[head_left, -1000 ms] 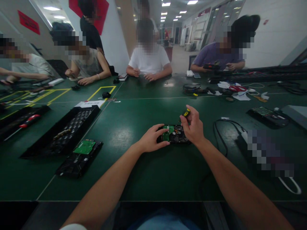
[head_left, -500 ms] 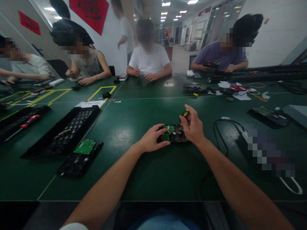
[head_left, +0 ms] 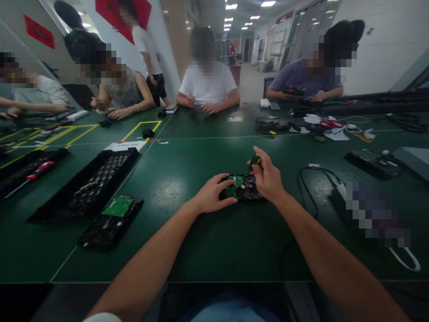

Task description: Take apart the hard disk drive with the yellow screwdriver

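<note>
Head view. Your left hand is spread over the left end of the opened black device, holding it flat on the green bench: the thumb lies along the near edge, the fingers reach across the green circuit board and toward the far edge. The device is centrally placed in front of you, its right end partly hidden by your right hand. Your right hand is closed, thumb against fingers, around a black-and-yellow tool, above the right part of the device. The tool's lower end cannot be made out.

To your left on the bench, locate a second device with a green board at its far end. Just beyond it lies a long black tray; a red-handled screwdriver is at the far left. To your right, a looped black cable lies near a blurred object, and a third device rests farther back. Papers and a red coil lie toward the far right. Across the bench from you sit a person in a white shirt and, to the right, a person in a purple shirt.
</note>
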### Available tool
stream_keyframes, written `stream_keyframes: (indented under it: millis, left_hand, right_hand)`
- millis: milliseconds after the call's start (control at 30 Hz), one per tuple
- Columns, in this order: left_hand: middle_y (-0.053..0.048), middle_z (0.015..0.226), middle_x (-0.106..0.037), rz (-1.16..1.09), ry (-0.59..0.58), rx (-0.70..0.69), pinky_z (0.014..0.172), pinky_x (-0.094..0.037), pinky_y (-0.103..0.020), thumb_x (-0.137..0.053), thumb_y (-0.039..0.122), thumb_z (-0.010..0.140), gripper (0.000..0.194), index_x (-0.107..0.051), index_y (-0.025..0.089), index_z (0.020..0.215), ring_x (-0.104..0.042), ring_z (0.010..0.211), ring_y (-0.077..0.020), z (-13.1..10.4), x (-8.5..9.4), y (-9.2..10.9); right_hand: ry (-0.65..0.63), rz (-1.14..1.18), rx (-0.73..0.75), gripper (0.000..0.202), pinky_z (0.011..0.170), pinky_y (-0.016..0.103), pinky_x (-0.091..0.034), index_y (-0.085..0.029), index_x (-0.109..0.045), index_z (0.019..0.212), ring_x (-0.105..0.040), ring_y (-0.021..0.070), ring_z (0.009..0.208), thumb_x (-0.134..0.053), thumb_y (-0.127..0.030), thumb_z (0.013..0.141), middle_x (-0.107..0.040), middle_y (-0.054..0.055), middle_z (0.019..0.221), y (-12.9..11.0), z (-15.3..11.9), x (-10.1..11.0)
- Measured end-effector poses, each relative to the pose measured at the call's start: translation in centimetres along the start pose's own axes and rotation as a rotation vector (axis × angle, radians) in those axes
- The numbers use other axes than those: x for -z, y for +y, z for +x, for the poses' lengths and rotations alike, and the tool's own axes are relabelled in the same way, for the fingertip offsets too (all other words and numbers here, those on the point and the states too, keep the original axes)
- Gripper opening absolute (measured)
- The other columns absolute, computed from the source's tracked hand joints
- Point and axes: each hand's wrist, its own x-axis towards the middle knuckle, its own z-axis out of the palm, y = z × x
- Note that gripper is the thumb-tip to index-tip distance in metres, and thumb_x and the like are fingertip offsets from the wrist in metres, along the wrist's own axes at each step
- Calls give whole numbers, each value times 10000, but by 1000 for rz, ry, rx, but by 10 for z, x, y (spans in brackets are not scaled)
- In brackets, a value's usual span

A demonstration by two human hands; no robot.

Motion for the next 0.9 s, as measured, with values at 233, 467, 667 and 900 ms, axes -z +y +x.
stream_keyframes:
  millis: [233, 467, 667, 900]
  left_hand:
    - [-155, 1559, -445, 14, 0, 3, 1155, -432, -554, -644, 648, 892, 723, -528, 257, 1489, -474, 1415, -356, 0, 0, 1]
    - [-155, 1562, -441, 21, -10, 8, 1154, -431, -556, -636, 656, 894, 725, -525, 258, 1491, -470, 1417, -358, 0, 2, 2]
    - [-167, 1557, -442, 32, -7, 10, 1157, -433, -539, -626, 670, 894, 743, -530, 233, 1487, -471, 1414, -351, 0, -1, 0]
    - [-167, 1549, -454, 31, 3, -1, 1141, -447, -560, -636, 656, 894, 729, -533, 243, 1485, -482, 1404, -364, 0, -2, -1]
  right_hand:
    - [-9, -17, -11, 553, 906, 456, -609, -319, -355, 1599, -734, 269, 1008, -436, -375, 1055, -716, 81, 1250, -6, 1, 1]
    - [27, -89, 31, 570, 957, 450, -571, -305, -380, 1593, -722, 268, 1019, -481, -401, 1040, -697, 93, 1273, -6, 2, 2]
    - [55, -78, 65, 567, 1005, 468, -557, -302, -372, 1597, -703, 270, 1102, -479, -383, 1046, -658, 94, 1384, -4, 5, -2]
    - [54, -4, 127, 580, 1104, 504, -503, -335, -312, 1615, -657, 271, 1246, -460, -339, 1054, -564, 68, 1523, -5, 7, -1]
